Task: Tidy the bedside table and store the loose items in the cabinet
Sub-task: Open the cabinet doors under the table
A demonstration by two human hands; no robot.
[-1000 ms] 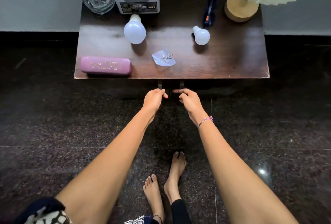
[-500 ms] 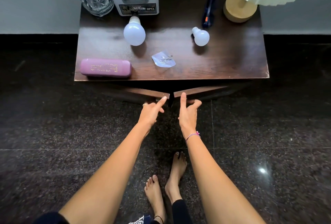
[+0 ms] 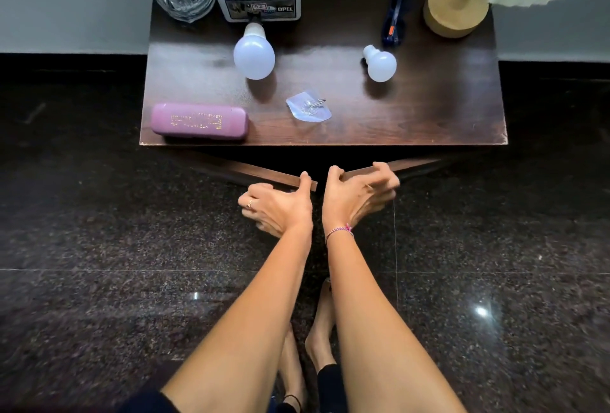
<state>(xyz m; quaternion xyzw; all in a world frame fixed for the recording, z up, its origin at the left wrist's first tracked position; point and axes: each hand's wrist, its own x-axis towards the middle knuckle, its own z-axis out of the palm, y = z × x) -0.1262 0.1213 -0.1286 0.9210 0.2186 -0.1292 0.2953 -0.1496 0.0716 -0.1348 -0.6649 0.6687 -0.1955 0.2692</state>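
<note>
Both cabinet doors part-open, a hand on each top edge; loose items lie above and beyond, on the bedside table [image 3: 429,115].

Left hand [image 3: 277,206]: thumb hooked over the left door [image 3: 251,170], fingers curled below. Right hand [image 3: 358,196]: fingers wrapped over the right door [image 3: 412,164]. Purple case [image 3: 199,121] sits at the table's front-left corner, long axis along the front edge, nearer the left hand. Hook [image 3: 308,107] front-centre, large bulb [image 3: 254,54] and small bulb [image 3: 380,64] further back.
</note>
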